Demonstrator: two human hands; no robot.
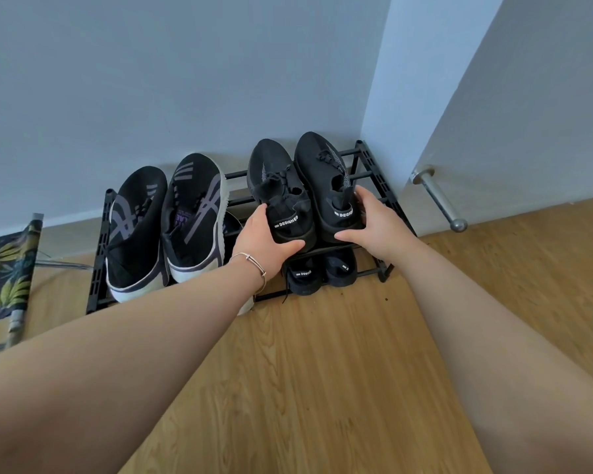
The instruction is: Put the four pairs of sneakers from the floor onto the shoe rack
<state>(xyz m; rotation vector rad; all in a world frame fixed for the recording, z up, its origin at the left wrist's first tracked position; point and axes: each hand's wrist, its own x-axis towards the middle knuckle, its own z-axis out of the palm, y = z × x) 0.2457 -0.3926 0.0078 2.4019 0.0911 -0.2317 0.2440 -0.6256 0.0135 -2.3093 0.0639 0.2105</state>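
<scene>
A low black shoe rack (370, 159) stands against the blue-grey wall. On the right of its top shelf lie two all-black knit sneakers with white heel tags, toes to the wall. My left hand (264, 239) grips the heel of the left black sneaker (274, 179). My right hand (374, 220) grips the heel of the right black sneaker (322, 172). A black pair with white soles and grey stripes (165, 220) fills the top shelf's left side. Another all-black pair (319, 271) sits on the lower shelf, and a white sole edge peeks out beneath my left forearm.
Wood-pattern floor (322, 371) stretches in front of the rack. A white door with a metal handle (439, 196) stands just right of the rack. At far left is a leaf-print fabric item on a metal frame (7, 268).
</scene>
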